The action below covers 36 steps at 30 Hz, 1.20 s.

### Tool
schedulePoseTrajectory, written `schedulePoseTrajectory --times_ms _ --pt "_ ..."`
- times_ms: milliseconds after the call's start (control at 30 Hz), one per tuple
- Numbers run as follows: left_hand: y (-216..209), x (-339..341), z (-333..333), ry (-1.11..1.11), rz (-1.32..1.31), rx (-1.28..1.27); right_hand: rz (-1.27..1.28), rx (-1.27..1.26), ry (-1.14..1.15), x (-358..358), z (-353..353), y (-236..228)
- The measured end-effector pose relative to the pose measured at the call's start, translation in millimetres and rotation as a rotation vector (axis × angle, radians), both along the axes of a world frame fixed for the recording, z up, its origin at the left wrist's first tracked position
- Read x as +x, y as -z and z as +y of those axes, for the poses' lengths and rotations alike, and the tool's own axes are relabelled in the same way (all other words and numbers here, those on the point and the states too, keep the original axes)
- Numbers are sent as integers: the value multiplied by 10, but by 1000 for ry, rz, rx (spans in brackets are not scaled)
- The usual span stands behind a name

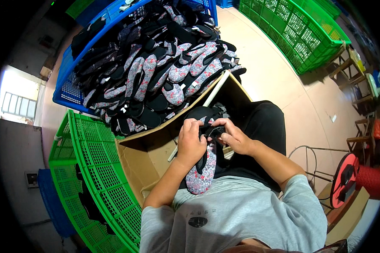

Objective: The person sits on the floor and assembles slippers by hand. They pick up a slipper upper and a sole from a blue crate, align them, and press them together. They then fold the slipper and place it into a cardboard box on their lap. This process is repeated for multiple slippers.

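Over the lap, just beside the near edge of the cardboard box [145, 162], both hands work one floral slipper [203, 170]. Left hand [191, 141] curled over its upper end, fingers bent down onto black fabric; right hand [233, 135] pinching the same black strap part between thumb and fingertips, the two hands nearly touching. Slipper hangs sole-out, toe end drooping toward the grey shirt. Judged light and soft: a thin sole that looks to flex freely, cloth surface likely not slippery, nothing brittle. Best hold seems the rim of the sole or the black strap, where fingers already grip; pulling on the strap alone might distort it. Beyond the box, a large heap of like slippers [164, 71] fills a blue crate [69, 90]. Left of the box, a green crate [93, 168] on its side; far beyond it, to the right, another green crate [299, 33]. Right of the box, well apart, a red spool [359, 179].
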<state>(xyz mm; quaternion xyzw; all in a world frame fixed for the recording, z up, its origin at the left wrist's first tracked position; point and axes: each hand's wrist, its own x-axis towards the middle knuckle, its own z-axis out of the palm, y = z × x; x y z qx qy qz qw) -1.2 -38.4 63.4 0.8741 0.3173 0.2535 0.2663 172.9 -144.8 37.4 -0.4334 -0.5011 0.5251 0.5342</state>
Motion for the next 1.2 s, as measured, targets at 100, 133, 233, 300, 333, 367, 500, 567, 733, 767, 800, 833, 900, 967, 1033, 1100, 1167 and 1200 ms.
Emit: schedulePoseTrajectory --times_ms 100,133,233,300,333,367,500,567,733,767,800,833,900,967,1033,1100,1167,1200 --pt "31 -32 22 36 0 33 -97 24 -9 -14 33 -33" --pt "44 -40 38 58 0 41 -163 33 -1 -13 28 -53" --pt "69 -58 80 120 23 58 -512 191 87 -38 19 -31" --pt "89 -62 112 129 59 31 -520 157 132 -81 17 -34" --pt "91 -58 130 134 76 17 -556 152 160 -95 17 -32" --pt "84 -53 149 144 61 -89 -592 147 188 -107 14 -28" --pt "72 -32 284 198 83 -453 -697 65 296 -133 4 17" --pt "65 -26 410 217 147 -648 -699 36 293 -118 16 -1" --pt "188 -71 643 238 19 -1327 -691 80 269 -131 14 85" --pt "205 -85 654 223 -24 -1407 -698 77 271 -135 19 92" --pt "216 -107 655 204 -69 -1488 -706 75 269 -149 32 80" --pt "269 -137 653 194 -126 -1516 -678 38 270 -160 37 58" --pt "371 -196 633 174 -242 -1570 -622 -34 270 -173 41 -5" --pt "388 -227 596 152 -283 -1567 -607 -32 299 -192 39 -4" --pt "402 -237 547 132 -330 -1561 -621 -38 322 -208 35 -8" --pt "445 -243 507 115 -375 -1551 -660 -52 343 -228 45 -32" --pt "482 -253 480 104 -438 -1574 -674 -122 311 -233 47 -112" --pt "495 -249 472 102 -466 -1586 -681 -158 299 -229 49 -146"
